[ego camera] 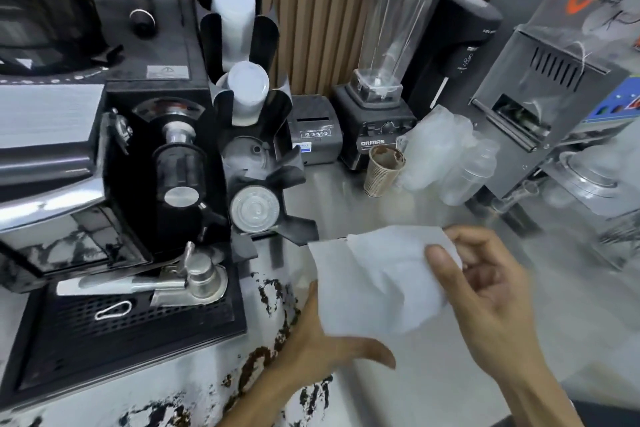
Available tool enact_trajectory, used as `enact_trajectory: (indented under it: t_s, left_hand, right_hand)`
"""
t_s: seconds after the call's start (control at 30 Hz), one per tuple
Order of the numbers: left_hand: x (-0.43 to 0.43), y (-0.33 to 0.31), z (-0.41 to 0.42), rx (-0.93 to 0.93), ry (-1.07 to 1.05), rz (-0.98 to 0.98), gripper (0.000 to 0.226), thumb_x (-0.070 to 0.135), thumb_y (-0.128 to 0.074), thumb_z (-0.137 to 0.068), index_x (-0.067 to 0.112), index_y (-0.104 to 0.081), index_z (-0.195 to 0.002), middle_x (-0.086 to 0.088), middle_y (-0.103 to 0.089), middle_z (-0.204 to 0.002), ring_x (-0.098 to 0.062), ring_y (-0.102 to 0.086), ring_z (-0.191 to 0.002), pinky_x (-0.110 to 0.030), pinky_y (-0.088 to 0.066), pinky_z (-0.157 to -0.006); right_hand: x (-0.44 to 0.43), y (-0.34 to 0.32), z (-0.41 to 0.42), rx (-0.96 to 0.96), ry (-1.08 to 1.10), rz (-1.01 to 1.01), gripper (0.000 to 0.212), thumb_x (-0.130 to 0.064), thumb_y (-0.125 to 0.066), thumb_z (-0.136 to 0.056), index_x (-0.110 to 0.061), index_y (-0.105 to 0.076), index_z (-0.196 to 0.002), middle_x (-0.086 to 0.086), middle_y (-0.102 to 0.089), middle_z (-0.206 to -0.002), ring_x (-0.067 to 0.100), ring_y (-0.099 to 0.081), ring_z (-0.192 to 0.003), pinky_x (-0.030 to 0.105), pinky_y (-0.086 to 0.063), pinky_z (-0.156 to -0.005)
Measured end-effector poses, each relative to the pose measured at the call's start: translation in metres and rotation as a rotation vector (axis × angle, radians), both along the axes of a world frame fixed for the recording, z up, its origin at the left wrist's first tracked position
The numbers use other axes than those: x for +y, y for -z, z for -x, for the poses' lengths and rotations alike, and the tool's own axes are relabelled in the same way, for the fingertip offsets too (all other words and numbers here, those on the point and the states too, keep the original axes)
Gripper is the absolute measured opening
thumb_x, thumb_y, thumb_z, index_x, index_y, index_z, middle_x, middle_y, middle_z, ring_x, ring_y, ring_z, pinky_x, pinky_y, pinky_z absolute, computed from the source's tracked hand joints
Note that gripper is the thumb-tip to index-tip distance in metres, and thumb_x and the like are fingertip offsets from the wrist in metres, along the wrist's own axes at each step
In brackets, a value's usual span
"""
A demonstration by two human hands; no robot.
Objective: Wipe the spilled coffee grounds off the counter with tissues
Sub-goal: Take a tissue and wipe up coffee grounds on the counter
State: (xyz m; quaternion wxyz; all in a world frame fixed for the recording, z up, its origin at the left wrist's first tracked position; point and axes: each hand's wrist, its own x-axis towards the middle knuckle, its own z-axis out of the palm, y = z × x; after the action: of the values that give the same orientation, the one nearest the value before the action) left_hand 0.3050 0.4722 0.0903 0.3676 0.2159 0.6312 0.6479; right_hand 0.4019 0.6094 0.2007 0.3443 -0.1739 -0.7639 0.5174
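White tissue [374,281] hangs crumpled in the air above the counter [433,374], held between two bare hands. The right hand [491,295] pinches its upper right edge, thumb pressed on the front and fingers curled behind. The left hand [311,340] comes up under the lower left corner with the thumb stretched out along the bottom edge. Its fingers are hidden behind the sheet, so I cannot tell whether they grip it.

Brown coffee grounds [258,366] lie scattered in patches over the pale counter at the lower left. They sit just beside the black drip tray [121,329] and partly under the left wrist. The tissue is not touching them.

On the tray's upper edge rests a metal tamper [204,277], below the black coffee grinder [166,149]. A black rack [249,114] of white cups and lids stands to the grinder's right. Further back there is a small printer [315,132] and a blender [377,121] with a clear jug. A ribbed metal cup [382,170], stained brown at the rim, stands in front of the blender, next to a pile of clear plastic cups [443,149].
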Motion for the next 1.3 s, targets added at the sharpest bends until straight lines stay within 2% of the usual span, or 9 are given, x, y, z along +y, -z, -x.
enact_trajectory:
  t_s: [0.13, 0.2, 0.27, 0.57, 0.7, 0.87, 1.0, 1.1, 1.3]
  left_hand:
    - [-0.053, -0.018, -0.019, -0.318, -0.047, -0.091, 0.077, -0.002, -0.085, -0.056, 0.008, -0.055, -0.127, -0.012, -0.07, -0.092, -0.016, -0.066, -0.077, -0.02, -0.052, -0.06]
    - [-0.068, -0.017, -0.018, -0.43, -0.199, -0.117, 0.037, 0.011, -0.071, -0.084, 0.011, -0.06, -0.119, -0.011, -0.072, -0.103, -0.018, -0.069, -0.092, -0.022, -0.054, -0.076]
    - [-0.081, -0.022, -0.012, -0.522, -0.25, -0.208, 0.04, 0.02, -0.065, -0.08, 0.016, -0.06, -0.12, -0.008, -0.07, -0.116, -0.025, -0.066, -0.108, -0.035, -0.055, -0.088]
    - [-0.151, -0.013, 0.018, -0.296, -0.321, -0.015, 0.022, -0.005, -0.055, -0.093, 0.008, -0.068, -0.104, -0.009, -0.073, -0.105, -0.027, -0.071, -0.093, -0.042, -0.056, -0.087]
    - [-0.172, -0.004, 0.02, -0.338, -0.309, 0.129, 0.02, -0.003, -0.056, -0.091, 0.005, -0.074, -0.095, -0.013, -0.074, -0.098, -0.034, -0.07, -0.096, -0.05, -0.053, -0.094]
    - [-0.195, -0.016, 0.02, -0.205, -0.229, 0.235, 0.025, 0.037, -0.079, -0.078, 0.012, -0.078, -0.082, -0.007, -0.076, -0.086, -0.025, -0.071, -0.077, -0.041, -0.056, -0.084]
    - [-0.197, -0.026, 0.023, 0.116, -0.118, 0.328, 0.014, 0.017, -0.086, -0.071, 0.02, -0.079, -0.082, 0.0, -0.073, -0.071, -0.023, -0.062, -0.052, -0.045, -0.057, -0.06]
    - [-0.184, -0.024, 0.027, 0.377, -0.038, 0.367, 0.012, 0.013, -0.078, -0.081, 0.019, -0.077, -0.091, 0.004, -0.066, -0.076, -0.005, -0.059, -0.044, -0.024, -0.048, -0.042]
    - [-0.145, -0.003, 0.033, 0.797, 0.117, 0.444, 0.027, 0.014, -0.064, -0.091, 0.01, -0.068, -0.118, 0.001, -0.062, -0.118, -0.003, -0.058, -0.073, -0.008, -0.049, -0.063]
  right_hand:
    - [-0.022, 0.019, -0.009, -0.039, -0.101, 0.203, 0.013, -0.016, -0.066, -0.086, -0.019, -0.065, -0.098, 0.009, -0.075, -0.098, 0.034, -0.068, -0.072, 0.037, -0.053, -0.059]
    - [-0.034, 0.031, -0.011, -0.067, -0.133, 0.302, 0.022, -0.007, -0.065, -0.086, -0.011, -0.063, -0.107, 0.012, -0.073, -0.104, 0.032, -0.071, -0.086, 0.035, -0.057, -0.067]
    - [-0.046, 0.044, -0.012, -0.078, -0.122, 0.376, 0.027, -0.001, -0.064, -0.086, -0.006, -0.062, -0.112, 0.014, -0.072, -0.106, 0.03, -0.071, -0.091, 0.033, -0.058, -0.071]
    - [-0.092, 0.084, -0.008, -0.139, -0.021, 0.521, 0.023, 0.012, -0.055, -0.09, -0.003, -0.072, -0.095, 0.009, -0.074, -0.092, 0.023, -0.067, -0.083, 0.022, -0.053, -0.065]
    - [-0.111, 0.092, -0.004, -0.206, -0.044, 0.671, 0.025, 0.014, -0.05, -0.088, 0.008, -0.072, -0.095, 0.019, -0.073, -0.102, 0.031, -0.066, -0.099, 0.023, -0.054, -0.077]
    - [-0.126, 0.081, -0.016, -0.408, -0.217, 0.42, 0.032, -0.001, -0.083, -0.069, -0.006, -0.076, -0.1, 0.001, -0.074, -0.105, 0.013, -0.07, -0.091, 0.022, -0.054, -0.078]
    - [-0.121, 0.081, -0.013, -0.455, -0.197, 0.004, 0.022, 0.001, -0.084, -0.069, -0.014, -0.08, -0.084, -0.004, -0.073, -0.093, 0.003, -0.059, -0.069, 0.018, -0.045, -0.06]
    - [-0.106, 0.087, -0.009, -0.499, -0.221, -0.281, 0.023, -0.004, -0.084, -0.071, -0.024, -0.077, -0.079, -0.011, -0.071, -0.087, 0.005, -0.063, -0.077, 0.015, -0.044, -0.065]
    - [-0.075, 0.103, 0.002, -0.51, -0.335, -0.605, 0.021, -0.005, -0.073, -0.083, -0.017, -0.077, -0.1, -0.014, -0.061, -0.093, -0.009, -0.055, -0.076, 0.003, -0.04, -0.072]
